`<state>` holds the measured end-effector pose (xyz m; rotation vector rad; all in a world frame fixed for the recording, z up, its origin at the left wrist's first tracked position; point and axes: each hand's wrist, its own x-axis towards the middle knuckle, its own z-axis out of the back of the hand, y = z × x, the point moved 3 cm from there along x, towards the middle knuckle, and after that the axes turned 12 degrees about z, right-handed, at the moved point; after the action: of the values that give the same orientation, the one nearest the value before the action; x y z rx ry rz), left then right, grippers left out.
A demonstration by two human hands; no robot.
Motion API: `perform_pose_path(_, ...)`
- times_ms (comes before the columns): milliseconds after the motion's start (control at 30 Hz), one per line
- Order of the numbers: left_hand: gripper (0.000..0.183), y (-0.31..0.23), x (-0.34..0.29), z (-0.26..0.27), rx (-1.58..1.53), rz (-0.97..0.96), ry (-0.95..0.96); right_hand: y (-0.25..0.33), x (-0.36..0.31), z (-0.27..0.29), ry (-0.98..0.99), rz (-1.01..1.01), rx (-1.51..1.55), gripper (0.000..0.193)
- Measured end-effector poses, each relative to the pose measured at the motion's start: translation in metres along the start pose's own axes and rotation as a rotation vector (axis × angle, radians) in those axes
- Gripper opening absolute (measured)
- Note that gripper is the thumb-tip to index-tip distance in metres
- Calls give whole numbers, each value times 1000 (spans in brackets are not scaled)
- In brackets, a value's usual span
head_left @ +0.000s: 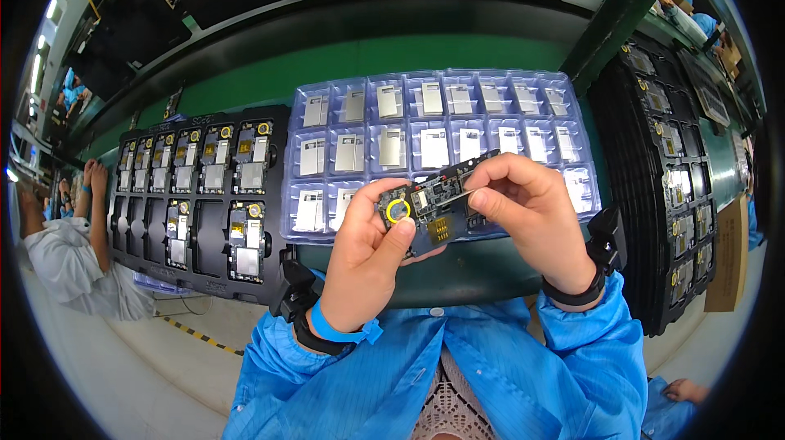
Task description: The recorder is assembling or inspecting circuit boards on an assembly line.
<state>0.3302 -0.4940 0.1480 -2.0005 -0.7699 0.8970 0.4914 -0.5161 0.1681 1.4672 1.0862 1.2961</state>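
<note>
Over the translucent tray [289, 186], the left hand [365, 256] grips a circuit board [437, 201], the right hand [536, 209] close against it; left of that tray lies a black tray [211, 235], right, a black stack [642, 297].

Dark circuit board [446, 192], yellow-ringed, tilted midair

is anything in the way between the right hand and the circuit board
Nothing visible does: the right hand is right at the circuit board, which the left hand holds near its other end. Whether the right fingers pinch the board itself or a thin piece against it, I can't tell.
</note>
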Motion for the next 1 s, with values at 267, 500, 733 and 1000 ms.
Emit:
perform_pose_path(267, 34, -1, -1, -3, 23, 0, 11, -5, 1, -4, -98, -29, -173, 11)
perform_pose_path(500, 34, 0, 0, -4, 33, 6, 24, -9, 1, -5, -119, 6, -144, 10)
perform_pose_path(733, 34, 1, 1, -3, 32, 16, 20, -11, 2, -5, -120, 4, -142, 9)
perform_pose_path(1000, 33, 0, 3, -3, 18, 12, 11, -12, 2, -6, -136, 8, -161, 9)
